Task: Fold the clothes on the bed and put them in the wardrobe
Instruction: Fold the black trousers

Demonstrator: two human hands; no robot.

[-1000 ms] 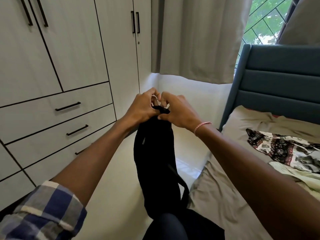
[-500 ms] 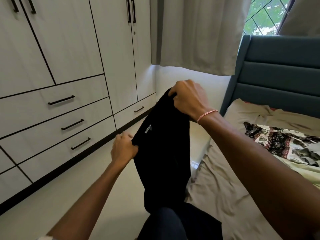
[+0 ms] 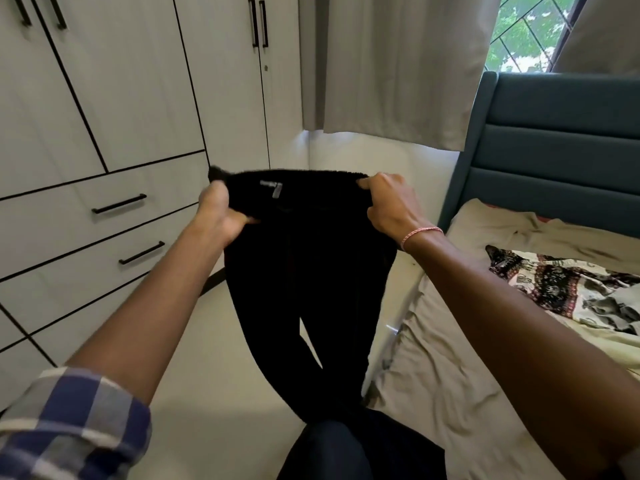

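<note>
Black trousers (image 3: 311,271) hang stretched by the waistband between bed (image 3: 450,393) and wardrobe (image 3: 121,98). The left hand (image 3: 218,216) grips its left end, the right hand (image 3: 388,206) its right; a patterned garment (image 3: 561,285) lies on the bed, far right.

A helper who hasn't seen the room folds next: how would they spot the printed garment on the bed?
Start at the bed with the teal padded headboard. On its beige sheet lies the printed garment. It alone has a black, red and cream pattern; the pale cloth beside it is plain.
</note>
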